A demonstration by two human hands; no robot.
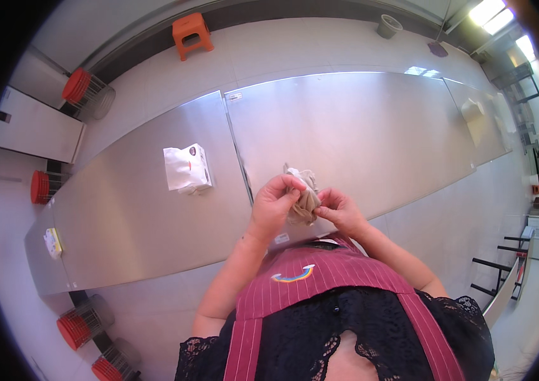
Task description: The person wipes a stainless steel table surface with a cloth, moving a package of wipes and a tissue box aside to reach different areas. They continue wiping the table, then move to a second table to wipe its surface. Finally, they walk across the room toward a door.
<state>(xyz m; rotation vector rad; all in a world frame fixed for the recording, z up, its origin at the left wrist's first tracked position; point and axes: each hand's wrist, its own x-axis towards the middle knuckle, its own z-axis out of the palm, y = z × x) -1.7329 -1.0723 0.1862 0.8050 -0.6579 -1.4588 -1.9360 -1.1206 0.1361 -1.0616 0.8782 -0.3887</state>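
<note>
A bunched-up piece of thin beige, cloth-like material (305, 209) is gathered between my two hands, just above the near edge of the stainless steel table (355, 128). My left hand (276, 202) pinches its upper left side between thumb and fingers. On the lower right side, my right hand (340, 209) grips the material with its fingertips. Folds hide its full shape, and a paler part shows at the top. To the left of my hands, a white pack of tissues (181, 169) stands on the adjoining steel table (141, 214).
A small white-and-yellow packet (53, 243) lies at the far left table end. Beyond the tables are an orange plastic stool (192, 35), a bin (387, 27) and a mop (438, 49). Red-topped stools (76, 85) stand around the left side. A narrow seam separates the tables.
</note>
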